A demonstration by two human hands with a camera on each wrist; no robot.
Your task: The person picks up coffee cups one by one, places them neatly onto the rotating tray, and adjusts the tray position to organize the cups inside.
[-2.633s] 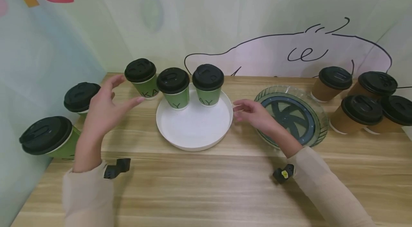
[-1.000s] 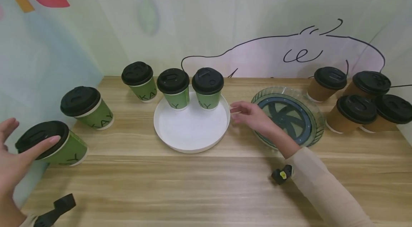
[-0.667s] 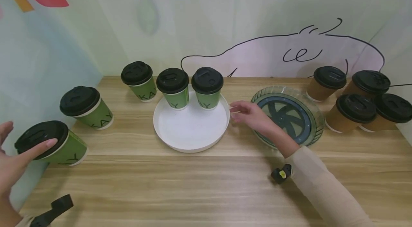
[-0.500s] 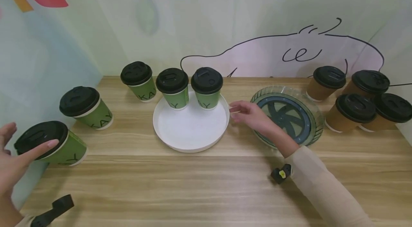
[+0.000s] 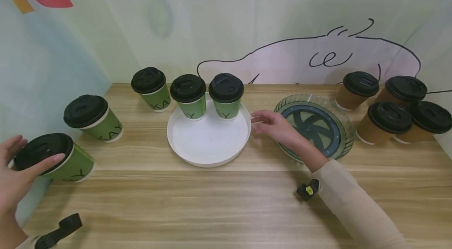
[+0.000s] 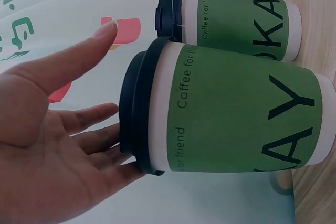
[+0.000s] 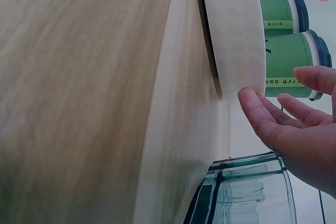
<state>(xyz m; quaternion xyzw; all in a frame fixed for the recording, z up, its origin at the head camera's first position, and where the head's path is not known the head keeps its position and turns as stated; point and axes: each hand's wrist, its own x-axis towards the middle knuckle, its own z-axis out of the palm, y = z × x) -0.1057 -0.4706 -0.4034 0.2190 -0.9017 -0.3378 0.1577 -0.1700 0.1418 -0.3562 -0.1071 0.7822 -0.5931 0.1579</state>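
Observation:
At the far left my left hand (image 5: pixel 15 182) is spread around the black lid of the nearest green paper coffee cup (image 5: pixel 75 164). In the left wrist view its thumb stands off the lid, while the fingers (image 6: pixel 100 137) reach behind and beneath the lid; contact is hard to tell. My right hand (image 5: pixel 277 128) has loosely bent fingers at the right rim of a round white tray (image 5: pixel 212 143). Its fingertips are at the tray's side in the right wrist view. Two lidded green cups, one left (image 5: pixel 192 107) and one right (image 5: pixel 227 107), stand upright at the tray's back.
Two more green cups, a middle one (image 5: pixel 107 125) and a back one (image 5: pixel 159 97), stand left of the tray. A clear ribbed glass dish (image 5: pixel 347 143) lies under my right forearm. Several brown lidded cups (image 5: pixel 370 127) cluster at the right. A printed cloth (image 5: pixel 226 17) backs the table.
My left hand has moved from near the back green cup to the nearest one at far left, its fingers closing slightly toward the lid lately. My right hand stays by the tray.

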